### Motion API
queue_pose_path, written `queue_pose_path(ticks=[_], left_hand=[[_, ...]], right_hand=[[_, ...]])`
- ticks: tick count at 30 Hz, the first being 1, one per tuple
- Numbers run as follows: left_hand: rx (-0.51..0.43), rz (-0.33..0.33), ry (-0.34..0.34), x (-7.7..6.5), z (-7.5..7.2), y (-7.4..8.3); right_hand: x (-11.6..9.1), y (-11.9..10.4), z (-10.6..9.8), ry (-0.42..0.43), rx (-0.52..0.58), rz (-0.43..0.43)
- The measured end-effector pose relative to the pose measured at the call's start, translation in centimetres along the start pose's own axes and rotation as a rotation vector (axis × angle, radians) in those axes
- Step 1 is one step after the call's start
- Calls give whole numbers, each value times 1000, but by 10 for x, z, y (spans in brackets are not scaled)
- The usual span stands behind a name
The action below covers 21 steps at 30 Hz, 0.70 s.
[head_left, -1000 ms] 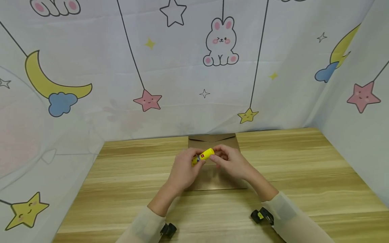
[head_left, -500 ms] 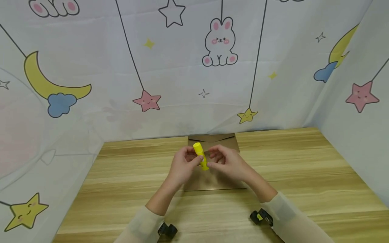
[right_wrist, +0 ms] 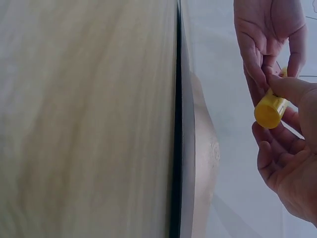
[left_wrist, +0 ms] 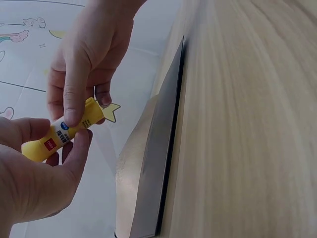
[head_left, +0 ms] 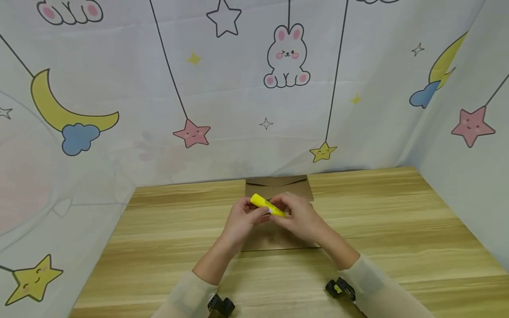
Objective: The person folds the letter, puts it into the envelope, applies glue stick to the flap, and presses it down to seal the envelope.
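Note:
Above the table, both hands hold a yellow glue stick (head_left: 260, 202) with a red and white label. In the head view it slants, its upper end to the left and its lower end to the right. My left hand (head_left: 240, 223) pinches it between thumb and fingers toward the upper end. The thumb and fingers of my right hand (head_left: 302, 216) grip the lower end. In the left wrist view, the right thumb lies over the label of the glue stick (left_wrist: 59, 134). A brown paper envelope (head_left: 274, 242) lies flat underneath, its flap toward the back.
The wood-grain table (head_left: 171, 238) runs back to a white cloth wall (head_left: 238, 88) printed with stars, a moon and a rabbit. More of that cloth closes off both sides. Small black cameras (head_left: 221, 304) are strapped at both wrists.
The glue stick has turned in the left hand, from leaning up-right, through nearly upright, to leaning up-left. The right fingers have come onto its lower end.

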State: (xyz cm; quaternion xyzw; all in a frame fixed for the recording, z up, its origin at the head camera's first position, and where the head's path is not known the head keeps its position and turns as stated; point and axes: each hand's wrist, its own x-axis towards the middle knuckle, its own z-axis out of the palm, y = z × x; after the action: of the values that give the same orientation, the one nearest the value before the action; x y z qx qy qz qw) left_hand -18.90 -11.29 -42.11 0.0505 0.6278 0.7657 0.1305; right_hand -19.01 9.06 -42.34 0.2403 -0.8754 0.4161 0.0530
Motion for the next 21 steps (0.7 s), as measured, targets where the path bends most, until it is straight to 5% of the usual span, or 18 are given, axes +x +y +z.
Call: queue_pose_path(ticks=[8,21], left_hand=[[77,29,18,0,-2,4],[668,254,99,0,-14,13]], right_hand=[[1,-3,-2,11,-15,27],[-4,6,-34,13,-93,88]])
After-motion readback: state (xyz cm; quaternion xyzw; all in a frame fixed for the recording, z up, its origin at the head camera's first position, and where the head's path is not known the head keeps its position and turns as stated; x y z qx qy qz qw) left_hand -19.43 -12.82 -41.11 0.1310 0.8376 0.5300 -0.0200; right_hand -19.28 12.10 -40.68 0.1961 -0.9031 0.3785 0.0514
